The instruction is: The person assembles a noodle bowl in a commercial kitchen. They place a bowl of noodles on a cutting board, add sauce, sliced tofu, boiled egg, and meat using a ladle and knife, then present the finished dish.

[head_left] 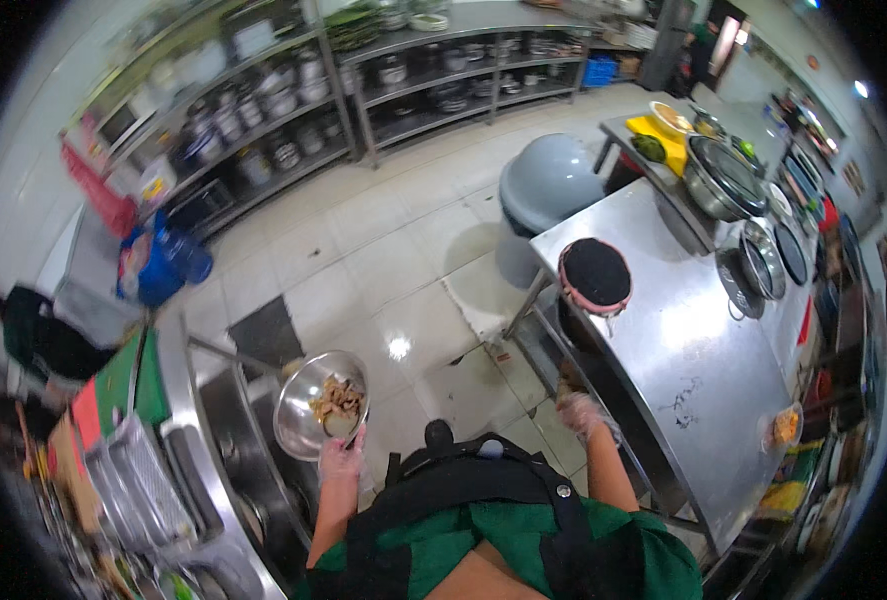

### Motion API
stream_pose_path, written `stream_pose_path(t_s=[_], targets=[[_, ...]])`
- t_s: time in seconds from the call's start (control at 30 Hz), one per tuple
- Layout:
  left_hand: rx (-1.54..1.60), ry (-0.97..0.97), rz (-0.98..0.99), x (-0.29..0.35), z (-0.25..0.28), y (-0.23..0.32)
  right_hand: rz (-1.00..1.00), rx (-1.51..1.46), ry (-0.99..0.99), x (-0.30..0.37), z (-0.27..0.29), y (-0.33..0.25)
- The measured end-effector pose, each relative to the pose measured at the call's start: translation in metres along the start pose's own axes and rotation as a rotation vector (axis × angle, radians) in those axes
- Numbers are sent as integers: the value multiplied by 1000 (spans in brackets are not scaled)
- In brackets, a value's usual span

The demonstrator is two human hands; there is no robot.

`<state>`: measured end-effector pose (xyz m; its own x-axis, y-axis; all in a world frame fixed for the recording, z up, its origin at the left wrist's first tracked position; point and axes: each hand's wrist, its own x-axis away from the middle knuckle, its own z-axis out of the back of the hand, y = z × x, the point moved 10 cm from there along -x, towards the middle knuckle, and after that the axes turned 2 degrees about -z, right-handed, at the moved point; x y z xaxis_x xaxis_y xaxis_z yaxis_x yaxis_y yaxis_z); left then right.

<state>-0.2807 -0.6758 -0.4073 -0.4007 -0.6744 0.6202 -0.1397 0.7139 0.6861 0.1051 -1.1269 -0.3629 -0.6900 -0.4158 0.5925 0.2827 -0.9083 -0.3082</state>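
My left hand (pixel 341 460), in a clear plastic glove, grips the near rim of a round steel mixing bowl (pixel 295 410). The bowl tilts and holds brownish chunks of food (pixel 337 398); beside them, close to my fingers, lies a pale round thing that I cannot make out. My right hand (pixel 583 412), also gloved, is by the side of the steel table (pixel 653 370), below its top. Its fingers are curled, and a brownish thing shows at their tips, too small to name.
A pot with a dark top (pixel 595 273) stands on the table's corner. Beyond are a grey bin (pixel 551 180) and a large lidded pot (pixel 718 180). At left, a steel counter (pixel 188 390) carries a green board (pixel 153 385). A person (pixel 38 330) is at far left. Shelves line the back.
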Motion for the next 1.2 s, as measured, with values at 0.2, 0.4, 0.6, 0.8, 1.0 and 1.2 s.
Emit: stream_pose_path(t_s=[0.2, 0.4, 0.6, 0.8, 1.0, 1.2], targets=[[475, 95, 237, -99, -193, 56, 161, -308, 162, -54, 62, -72], [315, -80, 266, -205, -362, 105, 163, -581, 310, -151, 236, -153], [393, 35, 284, -298, -442, 153, 303, -291, 416, -306, 379, -221], [438, 90, 213, -404, -480, 191, 444, -316, 469, -419, 480, -291], [-846, -263, -283, -514, -603, 254, 206, -180, 426, -526, 497, -253], [13, -337, 202, -627, -783, 245, -352, -194, 295, -534, 502, -160]])
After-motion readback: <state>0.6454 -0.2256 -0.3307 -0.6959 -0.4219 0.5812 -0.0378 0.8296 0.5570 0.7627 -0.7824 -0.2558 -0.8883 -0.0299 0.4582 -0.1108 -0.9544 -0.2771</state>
